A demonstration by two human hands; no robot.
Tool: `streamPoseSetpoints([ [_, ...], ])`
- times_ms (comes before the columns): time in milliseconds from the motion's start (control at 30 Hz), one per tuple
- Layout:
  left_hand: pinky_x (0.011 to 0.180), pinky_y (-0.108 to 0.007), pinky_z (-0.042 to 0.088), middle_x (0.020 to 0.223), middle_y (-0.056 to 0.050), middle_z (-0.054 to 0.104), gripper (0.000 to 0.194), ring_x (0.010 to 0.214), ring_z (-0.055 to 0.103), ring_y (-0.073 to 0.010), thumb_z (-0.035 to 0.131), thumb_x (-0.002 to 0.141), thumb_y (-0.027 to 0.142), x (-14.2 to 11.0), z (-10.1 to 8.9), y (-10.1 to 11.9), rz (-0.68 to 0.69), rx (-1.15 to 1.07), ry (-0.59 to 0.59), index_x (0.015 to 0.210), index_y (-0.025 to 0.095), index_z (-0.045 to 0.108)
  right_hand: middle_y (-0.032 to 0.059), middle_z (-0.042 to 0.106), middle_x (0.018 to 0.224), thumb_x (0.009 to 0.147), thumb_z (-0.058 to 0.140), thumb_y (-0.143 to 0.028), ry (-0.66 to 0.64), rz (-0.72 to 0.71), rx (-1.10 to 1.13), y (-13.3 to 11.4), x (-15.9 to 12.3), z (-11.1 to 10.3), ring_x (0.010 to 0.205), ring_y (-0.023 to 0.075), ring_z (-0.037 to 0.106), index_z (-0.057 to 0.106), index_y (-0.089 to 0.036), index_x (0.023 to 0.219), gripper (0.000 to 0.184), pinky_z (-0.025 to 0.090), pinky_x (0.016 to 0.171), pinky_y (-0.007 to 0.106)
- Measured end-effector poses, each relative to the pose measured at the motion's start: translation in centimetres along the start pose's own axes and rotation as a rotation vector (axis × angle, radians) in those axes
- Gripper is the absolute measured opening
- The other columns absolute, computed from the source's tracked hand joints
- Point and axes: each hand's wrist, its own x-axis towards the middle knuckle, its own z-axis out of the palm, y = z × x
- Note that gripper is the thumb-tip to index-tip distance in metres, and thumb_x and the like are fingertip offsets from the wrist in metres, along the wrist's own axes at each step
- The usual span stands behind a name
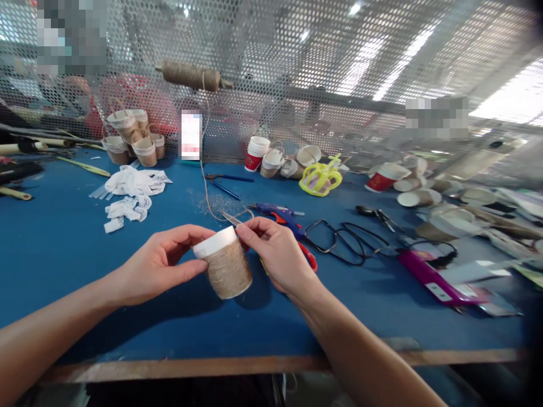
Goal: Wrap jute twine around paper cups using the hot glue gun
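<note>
A paper cup (228,268) wrapped in brown twine, with a bare white band at its rim, is tilted above the blue table. My left hand (165,263) grips it from the left, thumb on the near side and fingers behind. At the cup's right, my right hand (271,251) has thumb and forefinger pinched near the rim, where the loose twine (207,192) loops in. That strand hangs from a twine spool (190,76) on the mesh. Pointed scissor blades (231,218) show behind the cup, and a red handle (309,257) shows beyond my right hand.
Beyond my hands lie a blue glue gun (275,212), its black cable (352,243) and blue-handled pliers (229,180). White lace (136,182) sits left. Small twine baskets (127,133), a lit phone (190,135) and cups (257,152) line the mesh. A purple box (441,277) is right.
</note>
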Motion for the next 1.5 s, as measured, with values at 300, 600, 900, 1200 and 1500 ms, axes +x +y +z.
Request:
streamPoseSetpoints([
  [300, 0.080, -0.027, 0.046, 0.097, -0.003, 0.063, 0.026, 0.090, 0.058, -0.0148, 0.057, 0.075, 0.015, 0.1, -0.1, -0.6, 0.036, 0.022, 0.076, 0.100, 0.020, 0.055, 0.0067, 0.061, 0.088, 0.078, 0.041, -0.058, -0.359, 0.213, 0.254, -0.3, -0.5, 0.4, 0.078, 0.0152, 0.057, 0.058, -0.018, 0.092, 0.046, 0.047, 0.066, 0.029],
  [600, 0.081, -0.027, 0.042, 0.097, -0.005, 0.062, 0.020, 0.094, 0.055, -0.0175, 0.057, 0.077, 0.025, 0.9, -1.9, -1.5, 0.024, -0.092, 0.281, 0.096, 0.019, 0.060, 0.0079, 0.060, 0.098, 0.067, 0.063, -0.045, -0.311, 0.003, -0.078, -0.3, -0.2, 0.0, 0.088, 0.0200, 0.056, 0.052, -0.017, 0.104, 0.048, 0.046, 0.074, 0.034],
  [900, 0.059, -0.023, 0.037, 0.055, 0.004, 0.050, 0.015, 0.055, 0.046, -0.0090, 0.053, 0.078, 0.023, 1.9, -2.2, -2.2, -0.110, -0.114, 0.463, 0.066, 0.014, 0.052, 0.0097, 0.055, 0.113, 0.062, 0.069, -0.040, -0.229, -0.187, -0.387, 0.3, -0.4, 0.4, 0.102, 0.0249, 0.052, 0.048, -0.019, 0.113, 0.059, 0.039, 0.087, 0.041],
  [1200, 0.056, -0.023, 0.035, 0.055, 0.003, 0.051, 0.021, 0.054, 0.044, -0.0084, 0.056, 0.077, 0.027, 1.7, -1.9, -2.0, -0.172, -0.142, 0.404, 0.062, 0.014, 0.049, 0.0112, 0.051, 0.120, 0.063, 0.069, -0.042, -0.214, -0.381, -0.581, 1.0, -0.8, 0.8, 0.114, 0.0249, 0.045, 0.043, -0.020, 0.118, 0.064, 0.032, 0.098, 0.043],
  [1500, 0.056, -0.022, 0.032, 0.054, 0.005, 0.049, 0.021, 0.054, 0.041, -0.0080, 0.054, 0.078, 0.026, 1.6, -1.8, -2.1, -0.193, -0.170, 0.344, 0.062, 0.015, 0.045, 0.0108, 0.051, 0.121, 0.066, 0.067, -0.038, -0.220, -0.433, -0.681, 1.0, -0.9, 0.8, 0.115, 0.0247, 0.045, 0.042, -0.019, 0.119, 0.061, 0.035, 0.097, 0.044],
])
